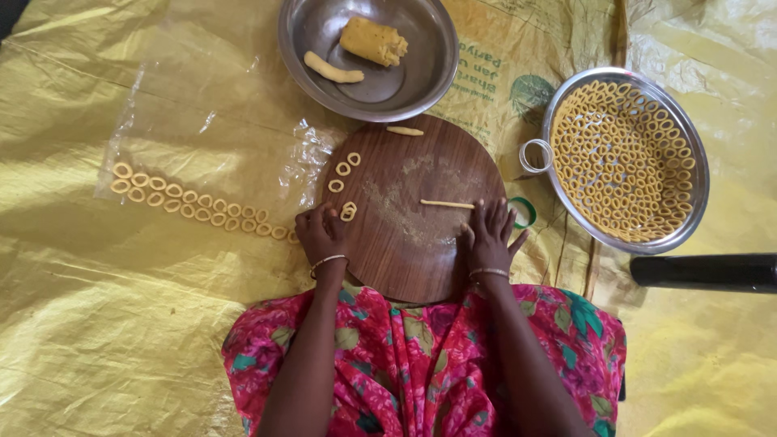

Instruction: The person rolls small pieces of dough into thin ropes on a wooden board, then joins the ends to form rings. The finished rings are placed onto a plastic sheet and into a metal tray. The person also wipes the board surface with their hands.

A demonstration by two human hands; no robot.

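Observation:
My left hand (321, 235) rests on the left edge of a round wooden board (405, 263), its fingertips pinched on a small dough ring (348, 212). My right hand (488, 236) lies flat on the board's right side with fingers spread. Its fingertips touch the end of a thin rolled dough strand (447, 204). Three more dough rings (344, 168) lie on the upper left of the board, and a short dough piece (404, 130) lies at its far edge.
A steel bowl (421, 81) beyond the board holds a dough lump (373, 40) and a dough roll (333, 70). A steel plate (696, 190) at right carries several rings. Rows of rings (194, 204) lie on clear plastic at left. A black cylinder (704, 272) lies on the yellow tarp (97, 324).

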